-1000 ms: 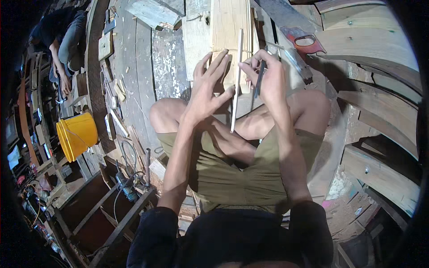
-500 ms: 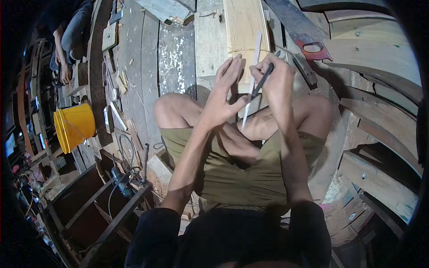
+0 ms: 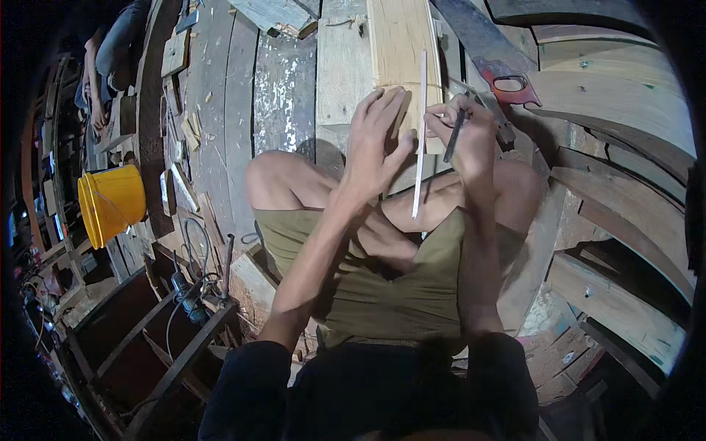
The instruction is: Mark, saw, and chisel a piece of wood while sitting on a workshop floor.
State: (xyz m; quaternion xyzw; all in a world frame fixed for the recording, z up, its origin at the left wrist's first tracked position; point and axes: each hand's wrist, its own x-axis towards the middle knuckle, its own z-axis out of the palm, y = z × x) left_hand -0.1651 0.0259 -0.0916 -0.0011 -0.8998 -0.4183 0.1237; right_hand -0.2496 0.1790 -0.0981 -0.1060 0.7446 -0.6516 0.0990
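A pale wooden board [image 3: 401, 44] lies in front of my crossed legs. My left hand [image 3: 373, 143] rests flat on its left part, fingers stretched and thumb reaching toward the strip. A thin, straight white strip [image 3: 421, 169], perhaps a ruler, runs lengthwise over the board, its near end projecting above my legs. Right of the strip, my right hand [image 3: 471, 136] is closed around a dark pen-like marker [image 3: 454, 138]. The fingertips of that hand are close to the strip; whether they touch it I cannot tell.
A handsaw with a red handle [image 3: 511, 87] lies at the right beyond my hand. Curved planks [image 3: 618, 88] are stacked along the right side. On the left stand a yellow bucket [image 3: 114, 206] and a corded tool [image 3: 190, 298]. Another person's hand [image 3: 98, 116] shows at the far left.
The white strip has turned from a slant to nearly straight along the board. My right hand with the marker has shifted slightly right and down, and my left thumb has moved up.
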